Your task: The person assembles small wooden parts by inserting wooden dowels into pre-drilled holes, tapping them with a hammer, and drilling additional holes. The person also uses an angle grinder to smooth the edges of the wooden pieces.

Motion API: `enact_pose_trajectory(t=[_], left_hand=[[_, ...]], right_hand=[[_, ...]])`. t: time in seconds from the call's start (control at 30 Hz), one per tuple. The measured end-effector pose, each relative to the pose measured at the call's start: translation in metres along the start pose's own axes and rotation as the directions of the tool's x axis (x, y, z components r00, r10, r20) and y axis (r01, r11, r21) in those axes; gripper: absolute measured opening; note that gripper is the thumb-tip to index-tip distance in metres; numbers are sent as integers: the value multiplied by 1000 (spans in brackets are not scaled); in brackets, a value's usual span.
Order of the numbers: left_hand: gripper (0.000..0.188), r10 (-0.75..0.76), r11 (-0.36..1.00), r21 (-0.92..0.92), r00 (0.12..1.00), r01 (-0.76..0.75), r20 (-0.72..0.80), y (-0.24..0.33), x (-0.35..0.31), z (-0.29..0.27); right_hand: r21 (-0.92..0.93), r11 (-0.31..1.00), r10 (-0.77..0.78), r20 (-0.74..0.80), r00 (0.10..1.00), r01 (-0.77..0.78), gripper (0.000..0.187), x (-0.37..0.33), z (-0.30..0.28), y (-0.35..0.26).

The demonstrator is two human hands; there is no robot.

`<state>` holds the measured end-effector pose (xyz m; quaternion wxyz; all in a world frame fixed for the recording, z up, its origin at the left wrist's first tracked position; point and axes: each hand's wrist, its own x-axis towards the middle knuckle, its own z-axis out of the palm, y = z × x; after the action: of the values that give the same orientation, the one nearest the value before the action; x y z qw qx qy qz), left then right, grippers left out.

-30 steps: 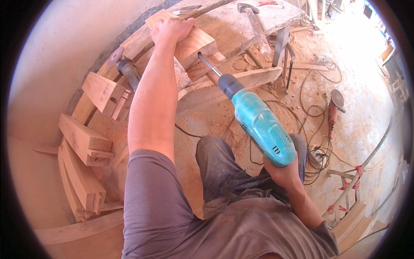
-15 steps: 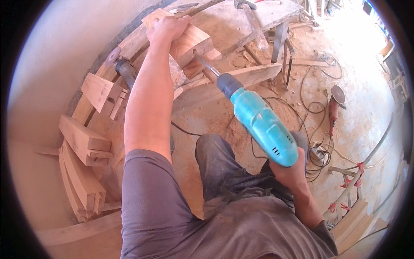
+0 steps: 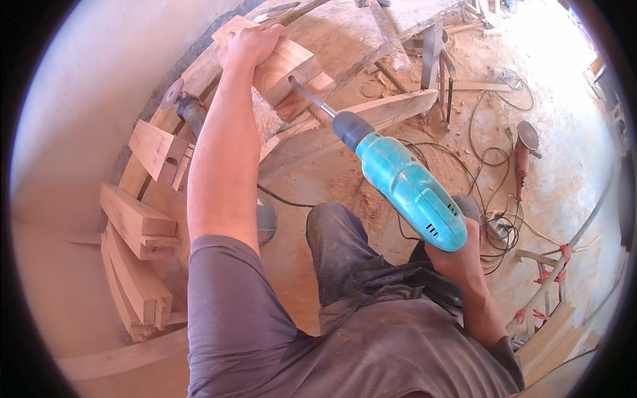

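Holding a blue drill [image 3: 408, 186] at its back end in the right hand [image 3: 459, 251], with the grip closed around it and most of the fingers hidden underneath. Pointing the drill far and to the left, with the long bit [image 3: 310, 96] right at a round hole [image 3: 292, 80] in the near end of a wood block [image 3: 284, 65]. Cannot tell how deep the bit goes. Pressing the left hand [image 3: 249, 48] on top of the block, toward the far end, with the thumb out to the right. Cannot tell how tightly the fingertips pinch. Finding the block far and left of the middle, up at the bench [image 3: 345, 34]. Seeing a hammer [image 3: 390, 36] right of the block, more cut wood [image 3: 138, 275] near the left wall, and a red grinder [image 3: 522, 162] on the dusty floor [image 3: 564, 169] to the right.
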<state>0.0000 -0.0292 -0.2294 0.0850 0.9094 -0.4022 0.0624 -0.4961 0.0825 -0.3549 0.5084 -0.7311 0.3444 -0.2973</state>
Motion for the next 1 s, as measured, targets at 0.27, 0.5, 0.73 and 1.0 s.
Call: enact_pose_trajectory(t=[0.27,0.5,0.73,1.0], left_hand=[[66,24,999,33,1000,-24,-9,-7,10,5],[65,3,1000,23,1000,-3,8,-2,-1,-2],[64,0,1000,8,1000,0,2,12,-19,-12],[67,-27,1000,7,1000,27,-9,18,-33,-18]], right_hand=[[-32,999,11,-2,1000,-11,26,8,-11,-7],[-294,941,-182,-24,983,167,27,25,-51,-52],[-420,878,-225,61,972,230,30,47,-81,-94],[-540,836,-42,117,992,99,30,64,-98,-136]])
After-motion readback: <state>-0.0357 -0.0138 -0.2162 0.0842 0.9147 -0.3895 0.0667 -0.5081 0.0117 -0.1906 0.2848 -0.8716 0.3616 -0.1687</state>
